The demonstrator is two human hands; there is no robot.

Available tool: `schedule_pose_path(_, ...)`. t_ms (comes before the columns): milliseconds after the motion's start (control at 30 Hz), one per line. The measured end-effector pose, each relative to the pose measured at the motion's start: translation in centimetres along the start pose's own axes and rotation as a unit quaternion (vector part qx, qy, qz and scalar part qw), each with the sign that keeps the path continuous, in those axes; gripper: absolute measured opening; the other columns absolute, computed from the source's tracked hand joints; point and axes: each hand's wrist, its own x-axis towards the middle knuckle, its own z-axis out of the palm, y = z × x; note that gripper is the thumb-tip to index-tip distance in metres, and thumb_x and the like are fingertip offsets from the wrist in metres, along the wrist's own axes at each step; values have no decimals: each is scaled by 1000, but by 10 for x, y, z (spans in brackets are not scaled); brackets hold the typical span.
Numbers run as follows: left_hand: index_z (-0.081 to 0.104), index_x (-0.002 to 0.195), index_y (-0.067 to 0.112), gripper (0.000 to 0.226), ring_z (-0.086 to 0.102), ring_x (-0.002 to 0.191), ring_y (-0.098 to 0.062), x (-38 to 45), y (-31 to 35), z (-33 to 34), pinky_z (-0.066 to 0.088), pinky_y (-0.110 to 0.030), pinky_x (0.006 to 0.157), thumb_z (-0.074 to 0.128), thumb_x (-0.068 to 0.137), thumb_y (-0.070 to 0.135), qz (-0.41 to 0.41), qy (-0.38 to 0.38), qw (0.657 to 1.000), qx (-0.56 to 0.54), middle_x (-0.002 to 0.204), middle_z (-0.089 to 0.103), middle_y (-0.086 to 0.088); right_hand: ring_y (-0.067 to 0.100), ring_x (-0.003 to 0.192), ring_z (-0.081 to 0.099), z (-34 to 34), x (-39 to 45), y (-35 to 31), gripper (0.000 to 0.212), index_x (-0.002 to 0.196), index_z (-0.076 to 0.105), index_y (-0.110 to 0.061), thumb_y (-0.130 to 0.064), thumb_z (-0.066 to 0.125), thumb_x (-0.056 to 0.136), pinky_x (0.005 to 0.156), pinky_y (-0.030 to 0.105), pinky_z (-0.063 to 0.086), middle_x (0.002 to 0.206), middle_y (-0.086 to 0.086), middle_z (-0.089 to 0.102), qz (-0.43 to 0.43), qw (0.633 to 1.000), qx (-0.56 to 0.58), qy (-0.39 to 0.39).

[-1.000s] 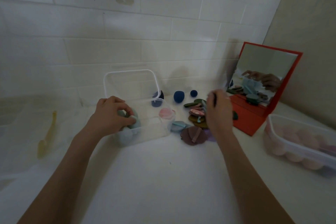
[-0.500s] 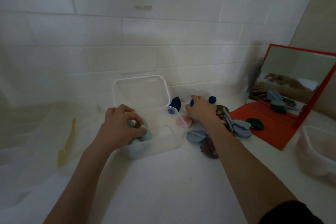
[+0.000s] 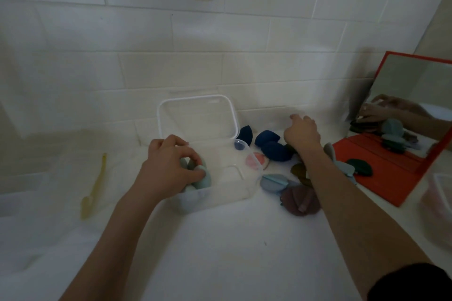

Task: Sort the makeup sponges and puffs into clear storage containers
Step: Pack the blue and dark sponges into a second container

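Sponges and puffs lay in a loose pile on the white counter [image 3: 232,247], just right of the clear plastic storage box [image 3: 220,188] with its hinged lid [image 3: 198,117] tipped up against the tiled wall. The left hand [image 3: 168,166] was inside the box's near-left corner, fingers curled round pale teal, egg-shaped makeup sponges [image 3: 203,179], apparently pressing them into place. The right hand [image 3: 302,133] reached over the pile with loosely bent fingers; whether it pinched anything could not be told, since its palm faced away. Dark navy, rounded foam sponges [image 3: 274,150] sat just left of that hand, one touching the box's far corner. To do this step well, the left hand should probably seat the teal sponges snugly toward the corner so room stays for more, while the right takes a single piece rather than dragging neighbours along. A grey-blue flat puff [image 3: 275,182] and a maroon round puff [image 3: 299,200] lay nearest the box; a pink piece [image 3: 253,161] showed only blurred through its wall, so inside or behind was unclear. The forearm hid several olive and grey puffs. A red-framed folding mirror [image 3: 391,168] was cut off at right, as was a second clear container [image 3: 437,193].
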Motion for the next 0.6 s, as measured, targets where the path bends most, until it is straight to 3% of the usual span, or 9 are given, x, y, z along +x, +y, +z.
schedule_pose_path(67, 51, 63, 49, 31, 31, 119, -17, 0, 1, 0, 28, -28, 92, 78, 70, 35, -6, -5, 1000, -4, 105, 43, 15, 37, 139, 20, 9, 5, 3, 51, 142, 35, -13, -10, 41, 92, 111, 50, 24, 150, 18, 26, 29, 997, -37, -62)
schedule_pose_path(100, 51, 63, 49, 31, 31, 119, -17, -1, 2, -1, 28, -28, 92, 78, 70, 36, -8, -7, 1000, -8, 106, 43, 15, 38, 134, 31, 13, 6, 4, 45, 137, 41, -9, -9, 42, 92, 108, 49, 31, 144, 20, 35, 34, 997, -35, -62)
schedule_pose_path(167, 52, 62, 48, 26, 32, 119, -16, -1, 2, -1, 27, -27, 91, 76, 68, 42, -8, -9, 1000, -10, 105, 43, 15, 36, 112, 54, 15, 7, 2, 27, 117, 54, 1, -5, 46, 92, 91, 42, 47, 123, 23, 53, 27, 999, -17, -20)
schedule_pose_path(267, 51, 62, 48, 19, 30, 117, -15, 0, 3, -2, 25, -25, 89, 71, 63, 48, -20, -20, 1000, -13, 105, 41, 16, 34, 99, 59, 15, 6, -2, 17, 106, 56, 1, 1, 53, 89, 78, 36, 49, 116, 21, 57, 7, 996, 7, 84)
schedule_pose_path(333, 51, 62, 48, 16, 31, 116, -14, 0, 3, -1, 25, -25, 90, 66, 59, 51, -22, -19, 999, -13, 104, 42, 16, 30, 94, 57, 11, -3, -11, 24, 114, 52, -2, 1, 52, 90, 73, 29, 43, 121, 18, 49, -24, 980, 132, 149)
schedule_pose_path(400, 51, 62, 48, 18, 32, 117, -15, 0, 4, -2, 26, -25, 90, 69, 60, 51, -21, -16, 1000, -9, 104, 42, 16, 20, 86, 54, 0, -13, -25, 32, 122, 51, -4, -4, 53, 90, 74, 20, 39, 123, 14, 45, -52, 949, 262, 166)
schedule_pose_path(467, 51, 63, 48, 24, 32, 120, -16, -1, 3, -2, 26, -26, 90, 75, 67, 44, -22, -19, 1000, -11, 105, 41, 15, 16, 84, 56, -16, -28, -42, 26, 116, 60, -8, -12, 54, 91, 80, 22, 47, 114, 9, 55, -69, 931, 339, 114)
schedule_pose_path(533, 52, 63, 47, 23, 32, 121, -16, 0, 4, -4, 26, -26, 91, 75, 67, 45, -24, -20, 999, -12, 105, 41, 15, 18, 86, 64, -34, -53, -56, 14, 100, 68, -15, -14, 58, 90, 83, 28, 54, 93, 2, 68, -121, 915, 383, -33)
schedule_pose_path(600, 56, 68, 45, 20, 29, 121, -16, -2, 5, -6, 26, -25, 91, 76, 71, 41, -35, -31, 999, -23, 106, 40, 14, 13, 88, 67, -49, -82, -68, 11, 93, 70, -21, -15, 67, 85, 80, 21, 52, 89, -2, 73, -226, 885, 350, -206)
